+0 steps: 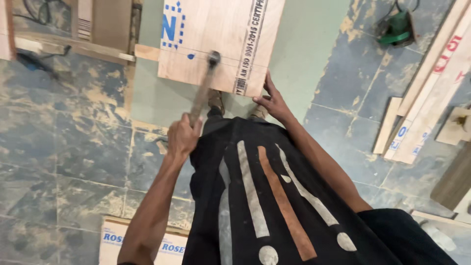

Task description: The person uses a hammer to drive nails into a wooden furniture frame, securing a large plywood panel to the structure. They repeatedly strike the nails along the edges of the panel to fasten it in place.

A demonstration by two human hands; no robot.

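Observation:
My left hand grips the wooden handle of a hammer, whose dark metal head rests on a pale plywood board lying on a green sheet. My right hand presses its fingers against the near right corner of that board. The board carries blue and black printing. My feet show just below its near edge, partly hidden by my black patterned shirt.
A green power tool lies at the top right. Plywood strips and offcuts are stacked along the right. A wooden frame sits at the top left, and a printed board lies on the dusty blue tiled floor near me.

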